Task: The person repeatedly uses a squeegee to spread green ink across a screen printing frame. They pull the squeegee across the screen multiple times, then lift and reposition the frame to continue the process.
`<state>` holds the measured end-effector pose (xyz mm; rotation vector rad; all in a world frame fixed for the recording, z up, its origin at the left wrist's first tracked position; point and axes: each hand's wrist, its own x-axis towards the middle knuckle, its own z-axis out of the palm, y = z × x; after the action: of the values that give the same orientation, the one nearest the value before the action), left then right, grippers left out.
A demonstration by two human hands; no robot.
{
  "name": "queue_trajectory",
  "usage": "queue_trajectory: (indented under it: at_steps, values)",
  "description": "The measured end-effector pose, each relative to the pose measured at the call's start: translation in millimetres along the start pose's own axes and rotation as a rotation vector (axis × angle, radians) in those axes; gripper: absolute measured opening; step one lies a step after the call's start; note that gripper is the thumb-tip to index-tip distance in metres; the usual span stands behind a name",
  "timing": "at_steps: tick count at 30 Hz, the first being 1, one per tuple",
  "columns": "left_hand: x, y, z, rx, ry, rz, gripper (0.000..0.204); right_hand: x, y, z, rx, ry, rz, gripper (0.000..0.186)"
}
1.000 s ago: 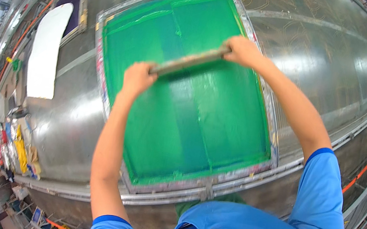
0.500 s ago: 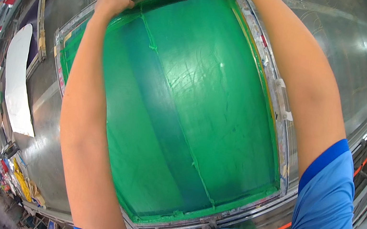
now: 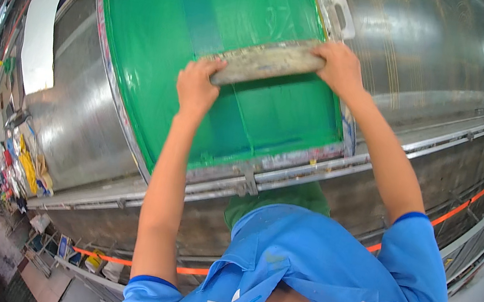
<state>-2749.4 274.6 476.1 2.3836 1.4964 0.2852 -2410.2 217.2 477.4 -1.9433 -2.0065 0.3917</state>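
A worn wooden squeegee (image 3: pixel 266 62) spans part of a green printing screen (image 3: pixel 143 51), lying crosswise over its nearer half. My left hand (image 3: pixel 199 85) is closed round the squeegee's left end, thumb along its top edge. Round the right end my right hand (image 3: pixel 340 69) is closed in the same way, close to the screen's right side. The squeegee's lower edge is hidden from view, so contact with the mesh cannot be made out. A darker blue-green band runs lengthwise through the screen. Its frame (image 3: pixel 123 111) rests on a shiny metal table.
The long metal table (image 3: pixel 74 142) reaches past both sides of the screen. A white curved sheet (image 3: pixel 42 31) lies at the left. A white handle-like piece (image 3: pixel 343 16) sits by the frame's right edge. A metal rail (image 3: pixel 408 154) and an orange cord (image 3: pixel 470 201) run along the near side.
Both hands have drawn the squeegee from the screen's far end toward me, onto its nearer half. My arms are more bent, and more of my blue shirt shows.
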Motion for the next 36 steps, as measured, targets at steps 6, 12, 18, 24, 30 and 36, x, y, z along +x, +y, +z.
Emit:
queue_trajectory:
  at_steps: [6,12,18,24,30,36]
  values:
    - [-173,75,10,-0.053,-0.017,-0.039,0.050,-183,-29,-2,0.087,0.034,0.022,0.036]
    - [-222,97,11,-0.047,-0.001,0.006,0.055,-232,-36,-14,0.065,0.051,-0.099,0.042]
    - [-231,101,-11,-0.017,-0.077,0.018,0.056,-240,-45,-38,0.069,-0.019,-0.179,0.039]
    - [-189,84,-49,0.015,-0.084,0.010,0.043,-187,-41,-66,0.153,-0.038,-0.170,0.028]
    - [-115,79,-42,-0.064,-0.395,-0.104,0.042,-102,-1,-49,0.236,-0.307,-0.144,0.038]
    - [-95,98,9,0.118,-0.182,-0.032,0.069,-91,23,-27,0.229,-0.538,-0.095,0.053]
